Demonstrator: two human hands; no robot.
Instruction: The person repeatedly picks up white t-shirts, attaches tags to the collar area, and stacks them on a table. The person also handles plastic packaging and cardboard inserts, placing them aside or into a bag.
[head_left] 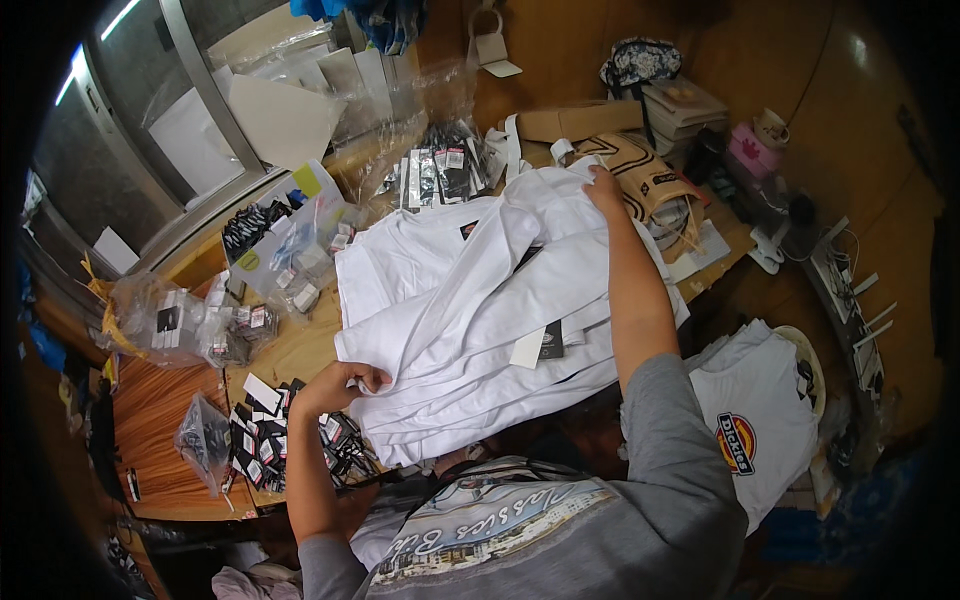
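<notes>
White T-shirts lie in a thick stack on the wooden table in front of me. The top white T-shirt (470, 310) is partly lifted and folded over itself. At its near left corner, my left hand (358, 382) pinches the cloth between thumb and fingers. My right hand (603, 192) is stretched to the far right and grips the shirt's far edge. A black and white hang tag (540, 343) rests on the near right part of the shirts. Dark neck labels show in the folds.
Many loose tags (265, 440) are heaped left of my left forearm. Beyond the shirts lie packs of black tags (440, 175). Clear plastic bags (160, 320) and a plastic box (285, 235) stand at left. More white shirts (755, 400) hang over a basket at right.
</notes>
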